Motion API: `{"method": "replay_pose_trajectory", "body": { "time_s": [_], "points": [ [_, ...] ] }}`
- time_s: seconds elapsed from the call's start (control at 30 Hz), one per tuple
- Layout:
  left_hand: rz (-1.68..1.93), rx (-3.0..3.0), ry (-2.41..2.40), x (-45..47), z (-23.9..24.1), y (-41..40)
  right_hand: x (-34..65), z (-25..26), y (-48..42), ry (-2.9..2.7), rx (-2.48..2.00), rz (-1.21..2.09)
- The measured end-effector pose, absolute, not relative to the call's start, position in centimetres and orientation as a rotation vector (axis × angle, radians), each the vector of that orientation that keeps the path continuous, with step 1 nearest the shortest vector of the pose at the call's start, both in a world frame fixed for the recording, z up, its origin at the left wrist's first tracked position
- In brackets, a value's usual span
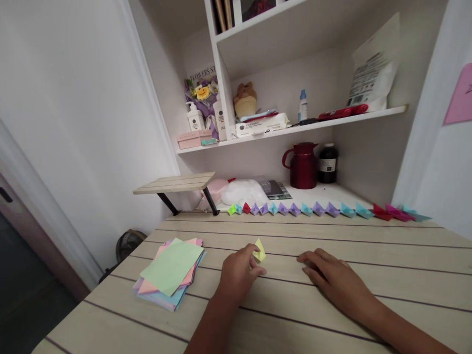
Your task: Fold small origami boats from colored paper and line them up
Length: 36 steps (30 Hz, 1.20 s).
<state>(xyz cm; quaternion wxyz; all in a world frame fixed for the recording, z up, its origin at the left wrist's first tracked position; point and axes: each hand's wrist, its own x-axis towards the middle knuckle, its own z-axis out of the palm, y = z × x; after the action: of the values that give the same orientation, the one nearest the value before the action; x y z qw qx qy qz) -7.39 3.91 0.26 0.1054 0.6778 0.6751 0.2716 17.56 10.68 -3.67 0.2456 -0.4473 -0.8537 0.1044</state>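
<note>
My left hand (238, 273) pinches a small folded yellow paper boat (259, 251) just above the wooden table (332, 305). Palm down, my right hand (332, 278) lies flat on the table to the right of the boat, fingers stretched out and holding nothing. A stack of coloured paper sheets (170, 271), with a pale green sheet on top, lies to the left of my left hand. A long row of folded paper boats (317, 209) in green, red, purple, blue and pink runs along the table's far edge.
A small wooden riser (176, 183) stands at the back left, with a pink object and white bag behind it. A dark red jug (303, 166) and black bottle (328, 163) sit on the back ledge. Shelves above hold bottles, boxes and a flower bouquet. The table's left edge drops to the floor.
</note>
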Motion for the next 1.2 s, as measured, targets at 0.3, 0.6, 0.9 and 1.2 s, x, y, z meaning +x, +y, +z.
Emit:
{"method": "replay_pose_trajectory", "body": {
  "time_s": [0.3, 0.6, 0.9, 1.2],
  "points": [
    [0.758, 2.058, 2.041, -6.5, 0.4, 3.9, 17.6, -3.4, 10.7, -2.314, -1.204, 0.367],
    [0.819, 2.032, 2.17, -6.5, -0.1, 4.1, 17.9, -4.4, 11.4, -2.302, -1.148, 0.394],
    [1.054, 1.889, 2.403, -9.2, 1.4, 5.6, 17.7, -5.0, 11.7, -2.267, -1.122, 0.398],
    [1.22, 1.744, 2.62, -14.3, 1.3, 12.0, 17.7, -5.6, 12.0, -2.227, -1.098, 0.477]
  ]
}}
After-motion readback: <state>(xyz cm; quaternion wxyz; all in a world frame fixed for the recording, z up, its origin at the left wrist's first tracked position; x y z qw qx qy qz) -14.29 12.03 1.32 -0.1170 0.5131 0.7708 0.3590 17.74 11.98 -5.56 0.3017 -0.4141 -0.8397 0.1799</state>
